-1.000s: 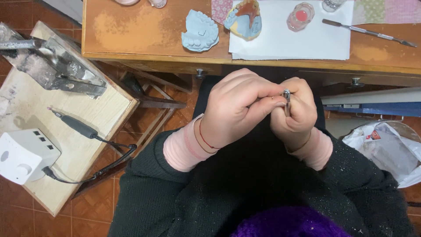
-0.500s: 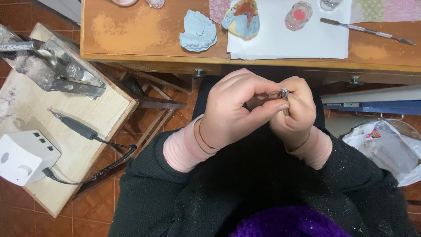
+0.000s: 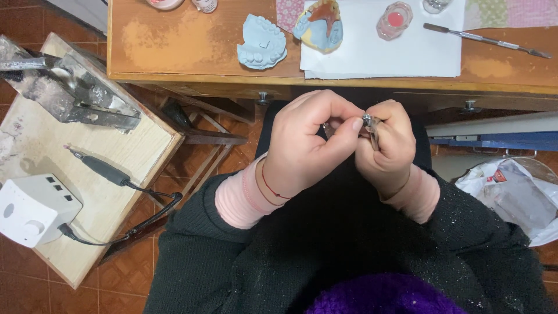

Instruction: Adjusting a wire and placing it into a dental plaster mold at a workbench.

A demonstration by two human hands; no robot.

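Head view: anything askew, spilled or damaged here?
Nothing spilled or broken. Two minor oddities: the desk shows pale worn patches in its finish, and the side board under the metal press is stained grey. Both hands, left hand and right hand, hold a small metal piece normally.

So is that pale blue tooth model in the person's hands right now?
No, the pale blue tooth model lies on the wooden desk, apart from both hands, which pinch a small metal piece in front of the desk.

small metal piece (image 3: 368, 121) | silvery | pinched between fingertips | over lap
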